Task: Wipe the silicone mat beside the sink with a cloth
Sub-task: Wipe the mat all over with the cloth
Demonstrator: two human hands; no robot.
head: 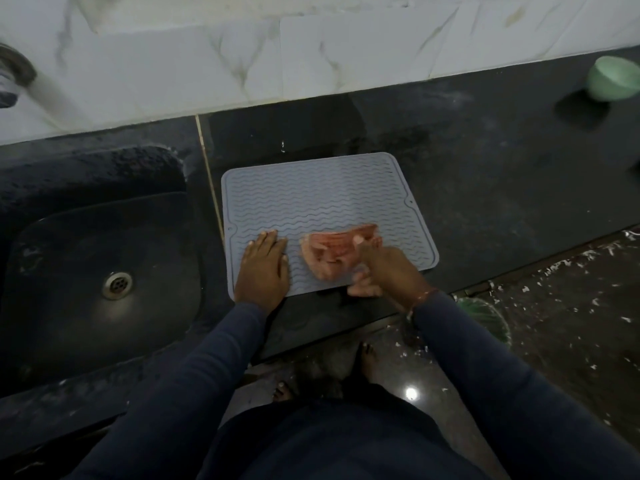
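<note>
A grey silicone mat (311,195) with wavy ridges lies flat on the dark counter, just right of the sink (86,258). My left hand (263,268) rests palm down on the mat's near left corner, fingers spread. A pink cloth (332,252) lies crumpled on the mat's near right part. My right hand (381,268) grips the cloth's right side, its fingers curled over the mat's front edge.
The dark counter (485,174) runs right to a green bowl (613,79) at the back wall. A tap (14,74) sticks out at the far left above the sink. Below the counter edge are the floor, my feet and a green round object (485,317).
</note>
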